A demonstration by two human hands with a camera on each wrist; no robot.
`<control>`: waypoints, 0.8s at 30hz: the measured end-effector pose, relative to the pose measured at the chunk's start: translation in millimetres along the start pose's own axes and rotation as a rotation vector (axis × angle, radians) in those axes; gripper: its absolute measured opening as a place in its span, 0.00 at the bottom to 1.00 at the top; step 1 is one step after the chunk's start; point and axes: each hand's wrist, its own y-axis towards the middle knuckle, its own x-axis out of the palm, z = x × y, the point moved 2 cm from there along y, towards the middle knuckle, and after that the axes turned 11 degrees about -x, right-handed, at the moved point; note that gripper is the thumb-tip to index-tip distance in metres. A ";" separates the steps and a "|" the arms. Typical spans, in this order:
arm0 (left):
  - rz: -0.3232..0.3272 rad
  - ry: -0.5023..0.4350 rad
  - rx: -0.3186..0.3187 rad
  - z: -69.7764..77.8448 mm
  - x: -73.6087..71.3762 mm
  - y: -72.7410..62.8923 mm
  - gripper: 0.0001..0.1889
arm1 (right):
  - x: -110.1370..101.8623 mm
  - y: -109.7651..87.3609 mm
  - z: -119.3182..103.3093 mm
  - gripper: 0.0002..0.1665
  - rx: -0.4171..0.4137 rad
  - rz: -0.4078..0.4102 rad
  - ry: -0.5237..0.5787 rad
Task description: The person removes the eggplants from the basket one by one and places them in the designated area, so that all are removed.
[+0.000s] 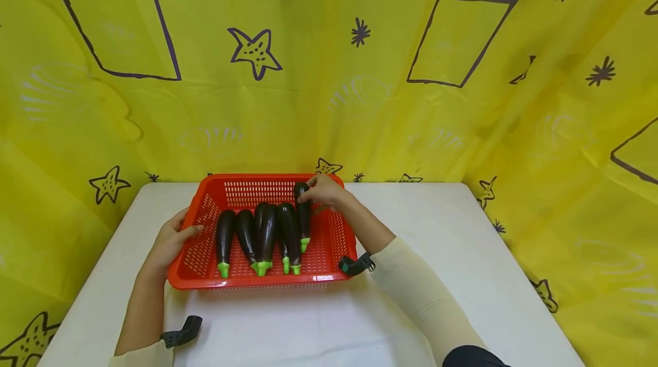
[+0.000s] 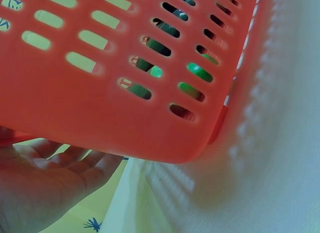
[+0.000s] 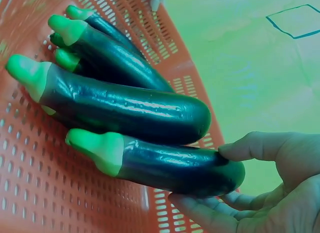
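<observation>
A red perforated plastic basket (image 1: 200,281) holds several dark purple eggplants (image 1: 224,238) with bright green stem ends, lying side by side. My left hand (image 1: 169,238) grips the basket's left rim, thumb over the inside and fingers beneath the edge, as the left wrist view also shows. At the basket's back right, my right hand (image 1: 326,191) pinches the rounded end of the rightmost eggplant (image 3: 175,165) between thumb and fingers. The green stem of that eggplant points toward the front of the basket. Its neighbour (image 3: 130,105) lies just beside it.
The basket is on a white-covered table (image 1: 421,224), near its back edge. Behind and around the table hangs a yellow curtain (image 1: 308,110) printed with stars and other dark outlines. A black strap (image 1: 182,333) sits at the left wrist, another (image 1: 356,265) at the right.
</observation>
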 end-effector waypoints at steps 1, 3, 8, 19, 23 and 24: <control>-0.002 -0.001 -0.001 -0.2 0.1 -0.1 0.33 | -0.9 -1.5 -0.5 0.29 0.003 0.001 -0.009; -0.002 -0.002 -0.002 -0.3 0.3 -0.4 0.33 | -3.3 -3.3 -0.5 0.30 0.009 0.008 -0.011; 0.003 0.004 -0.003 -0.5 0.4 -0.4 0.33 | -7.9 -7.0 -0.6 0.18 0.004 -0.006 -0.011; -0.004 0.001 -0.012 -0.3 0.6 0.0 0.33 | -11.7 -13.2 2.1 0.14 -0.006 -0.043 -0.016; -0.010 -0.014 -0.001 -0.1 -0.1 -0.1 0.33 | -8.2 -12.9 3.8 0.16 0.003 -0.062 -0.022; -0.012 -0.018 0.000 -0.2 -0.2 -0.2 0.33 | -6.9 -12.9 3.9 0.15 0.006 -0.068 -0.020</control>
